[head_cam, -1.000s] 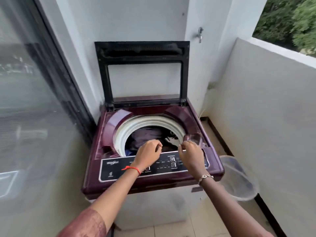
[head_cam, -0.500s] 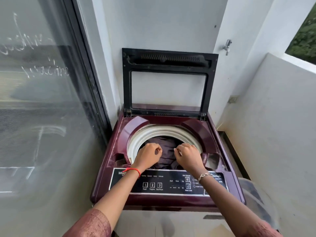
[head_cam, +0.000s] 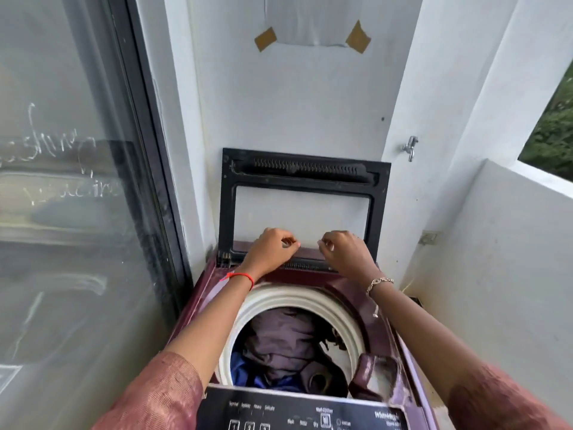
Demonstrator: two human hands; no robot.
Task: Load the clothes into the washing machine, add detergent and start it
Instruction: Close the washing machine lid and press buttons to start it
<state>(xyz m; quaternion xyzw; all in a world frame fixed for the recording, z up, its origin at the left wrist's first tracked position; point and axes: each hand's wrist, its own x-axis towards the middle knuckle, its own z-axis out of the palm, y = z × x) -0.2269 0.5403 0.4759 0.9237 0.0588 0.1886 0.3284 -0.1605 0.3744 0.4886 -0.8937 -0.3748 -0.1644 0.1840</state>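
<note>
The clothes [head_cam: 288, 342], purplish and blue, lie heaped inside the drum of the washing machine [head_cam: 390, 339], below its white rim. Both arms reach over the opening. The left hand [head_cam: 273, 248] and right hand [head_cam: 345, 251] hover side by side in front of the lower part of the upright lid [head_cam: 304, 172], each grip curled closed with nothing visible in it. They look set to take the lid, so the fingers should uncurl, catch its frame evenly at both sides and lower it gently. No detergent shows anywhere, so I judge that should go in first. The control panel [head_cam: 304, 414] lies nearest the person.
</note>
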